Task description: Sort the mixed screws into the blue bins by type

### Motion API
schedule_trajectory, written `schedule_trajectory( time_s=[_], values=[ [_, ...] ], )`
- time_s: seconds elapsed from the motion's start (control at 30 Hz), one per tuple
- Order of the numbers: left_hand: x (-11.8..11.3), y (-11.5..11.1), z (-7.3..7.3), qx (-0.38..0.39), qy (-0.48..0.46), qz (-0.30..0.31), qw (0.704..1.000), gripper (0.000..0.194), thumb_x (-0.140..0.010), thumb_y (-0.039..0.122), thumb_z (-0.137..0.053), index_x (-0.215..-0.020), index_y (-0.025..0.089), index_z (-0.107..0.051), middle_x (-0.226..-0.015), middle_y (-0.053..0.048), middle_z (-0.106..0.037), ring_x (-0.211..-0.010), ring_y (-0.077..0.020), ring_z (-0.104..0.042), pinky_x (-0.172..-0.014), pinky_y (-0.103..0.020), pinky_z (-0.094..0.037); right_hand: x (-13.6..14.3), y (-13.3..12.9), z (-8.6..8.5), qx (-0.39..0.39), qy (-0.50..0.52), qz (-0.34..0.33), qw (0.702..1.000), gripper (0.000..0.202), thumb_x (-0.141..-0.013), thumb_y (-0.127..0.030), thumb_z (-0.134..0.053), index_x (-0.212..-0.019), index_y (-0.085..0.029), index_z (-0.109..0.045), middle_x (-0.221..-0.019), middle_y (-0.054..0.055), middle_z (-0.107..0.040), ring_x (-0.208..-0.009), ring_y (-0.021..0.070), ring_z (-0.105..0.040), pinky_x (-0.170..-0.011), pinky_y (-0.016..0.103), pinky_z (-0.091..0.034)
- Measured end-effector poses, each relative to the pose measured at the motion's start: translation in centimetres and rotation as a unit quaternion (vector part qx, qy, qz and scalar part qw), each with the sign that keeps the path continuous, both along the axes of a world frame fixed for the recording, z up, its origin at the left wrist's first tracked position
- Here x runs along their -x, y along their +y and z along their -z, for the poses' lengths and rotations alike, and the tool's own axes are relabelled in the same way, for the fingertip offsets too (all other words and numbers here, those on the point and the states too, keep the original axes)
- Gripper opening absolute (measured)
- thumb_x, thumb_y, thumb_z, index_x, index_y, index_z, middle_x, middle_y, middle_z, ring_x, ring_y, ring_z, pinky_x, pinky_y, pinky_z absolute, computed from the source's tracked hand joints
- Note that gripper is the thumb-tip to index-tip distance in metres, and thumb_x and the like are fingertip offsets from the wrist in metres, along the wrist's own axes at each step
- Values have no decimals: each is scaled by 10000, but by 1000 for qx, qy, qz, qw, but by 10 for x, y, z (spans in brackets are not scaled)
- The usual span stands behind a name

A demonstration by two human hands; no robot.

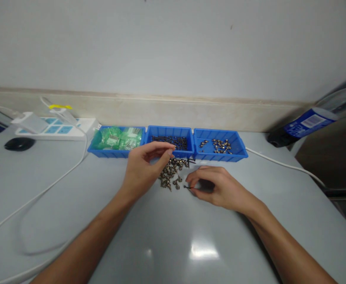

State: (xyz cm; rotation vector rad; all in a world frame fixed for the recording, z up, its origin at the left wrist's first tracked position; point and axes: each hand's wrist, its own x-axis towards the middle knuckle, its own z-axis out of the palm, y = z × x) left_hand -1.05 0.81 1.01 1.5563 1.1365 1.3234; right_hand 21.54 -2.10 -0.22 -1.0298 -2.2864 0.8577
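The tabletop (pixel 149 240) carries a left bin (pixel 110 153), middle bin (pixel 187 153) and right bin (pixel 223 157) along its back edge. The left hand (pixel 143 165) curls at the middle bin's front rim, fingertips together; whether they hold anything, I cannot tell. The right hand (pixel 220 186) lies near the tabletop's middle, thumb and finger pinching. Between the hands sits a fastener pile (pixel 168 173), which a careless wrist could scatter. The pinched dark screw (pixel 186 187), just beside it, could slip if gripped too lightly.
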Motion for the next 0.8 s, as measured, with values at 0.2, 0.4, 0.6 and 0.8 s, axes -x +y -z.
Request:
schedule_trajectory(
  time_s=[0.2, 0.4, 0.6, 0.8],
  values=[
    [-3, -3, -2, 15, 56, 62, 996, 113, -828, 212, -740, -913, 151, -782, -868, -59, -796, -785, -166, -750, -744, -237, -603, -3, 3, 5, 50, 149, 77, 984, 117, -808, -162, -751, -897, -191, -682, -842, 23, -747, -720, 144, -726, -712, 253, -585],
    [-5, -9, -5, 37, 104, 170, 979, 160, -842, 161, -697, -976, 142, -783, -904, -65, -799, -783, -163, -741, -703, -232, -592, 1, 3, 3, 62, 294, 140, 943, 180, -765, -172, -826, -884, -201, -694, -843, 29, -750, -756, 150, -734, -740, 259, -608],
    [-6, -9, -6, 64, 77, 202, 974, 115, -825, 163, -720, -927, 138, -766, -869, -57, -785, -759, -151, -729, -713, -228, -594, 6, 2, 2, 65, 309, 144, 938, 215, -743, -167, -850, -873, -202, -683, -838, 26, -748, -763, 147, -723, -739, 262, -605],
    [-7, -9, -4, 106, 45, 203, 972, 41, -809, 178, -745, -830, 143, -741, -768, -35, -759, -679, -138, -720, -640, -205, -588, 7, 4, 5, 53, 288, 147, 945, 231, -744, -208, -851, -891, -200, -673, -880, 36, -745, -803, 166, -719, -771, 298, -600]
  ],
)
